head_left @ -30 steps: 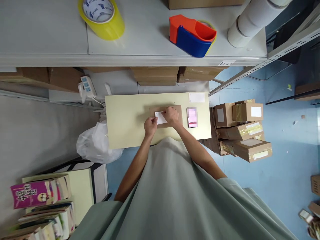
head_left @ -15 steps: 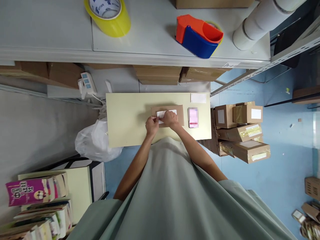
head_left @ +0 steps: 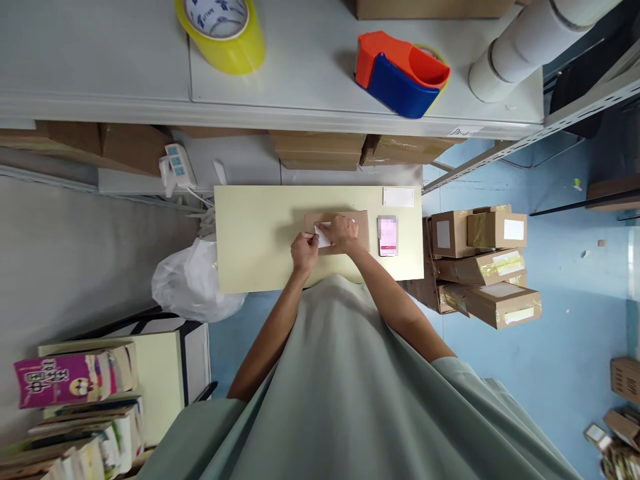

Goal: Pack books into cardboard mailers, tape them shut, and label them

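Note:
A small brown cardboard box (head_left: 363,230) lies on the cream tabletop in front of me. On its upper face is a white label (head_left: 323,235), partly covered by my hands. My left hand (head_left: 305,252) is closed at the box's near left corner, fingertips pinching the label's left edge. My right hand (head_left: 342,233) lies over the label, its thumb stretched out to the left across the paper; its other fingers rest on the box and are partly hidden.
A phone (head_left: 387,236) and a white card (head_left: 399,197) lie right of the box on the cream table (head_left: 260,240). Labelled cartons (head_left: 497,267) are stacked to the right. A shelf above holds yellow tape (head_left: 225,37) and a tape dispenser (head_left: 403,73). A plastic bag (head_left: 193,280) hangs left.
My right hand has shifted slightly up and left over the label, its thumb now stretched across it. The left hand stays at the label's left edge. The whole view has shifted slightly.

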Tool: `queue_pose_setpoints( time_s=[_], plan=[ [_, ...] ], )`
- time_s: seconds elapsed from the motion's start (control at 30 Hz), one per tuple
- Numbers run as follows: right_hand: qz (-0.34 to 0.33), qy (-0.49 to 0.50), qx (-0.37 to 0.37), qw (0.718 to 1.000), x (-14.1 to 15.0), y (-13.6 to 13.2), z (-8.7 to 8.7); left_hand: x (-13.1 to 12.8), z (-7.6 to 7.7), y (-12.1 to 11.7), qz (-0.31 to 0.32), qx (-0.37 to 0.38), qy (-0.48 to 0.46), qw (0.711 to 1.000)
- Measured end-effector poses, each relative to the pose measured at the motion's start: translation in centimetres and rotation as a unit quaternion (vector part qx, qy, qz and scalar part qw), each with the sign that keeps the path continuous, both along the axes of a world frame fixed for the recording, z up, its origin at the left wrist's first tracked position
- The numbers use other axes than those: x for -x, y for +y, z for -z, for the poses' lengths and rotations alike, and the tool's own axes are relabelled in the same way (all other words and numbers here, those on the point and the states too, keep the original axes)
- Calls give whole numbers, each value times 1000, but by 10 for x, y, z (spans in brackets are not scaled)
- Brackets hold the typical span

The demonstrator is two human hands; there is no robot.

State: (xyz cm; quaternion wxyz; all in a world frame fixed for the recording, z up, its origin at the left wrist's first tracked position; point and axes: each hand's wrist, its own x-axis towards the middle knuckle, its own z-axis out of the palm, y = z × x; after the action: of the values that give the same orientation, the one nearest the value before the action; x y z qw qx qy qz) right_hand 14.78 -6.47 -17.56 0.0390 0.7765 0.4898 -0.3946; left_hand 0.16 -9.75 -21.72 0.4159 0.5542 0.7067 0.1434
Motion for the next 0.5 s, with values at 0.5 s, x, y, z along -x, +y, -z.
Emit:
queue_pose_setpoints(
  time_s=[0.5],
  plan=[
    [-80,1,18,997,-6,-10,-2,19,8,12,-36,117,-129,984]
  ],
)
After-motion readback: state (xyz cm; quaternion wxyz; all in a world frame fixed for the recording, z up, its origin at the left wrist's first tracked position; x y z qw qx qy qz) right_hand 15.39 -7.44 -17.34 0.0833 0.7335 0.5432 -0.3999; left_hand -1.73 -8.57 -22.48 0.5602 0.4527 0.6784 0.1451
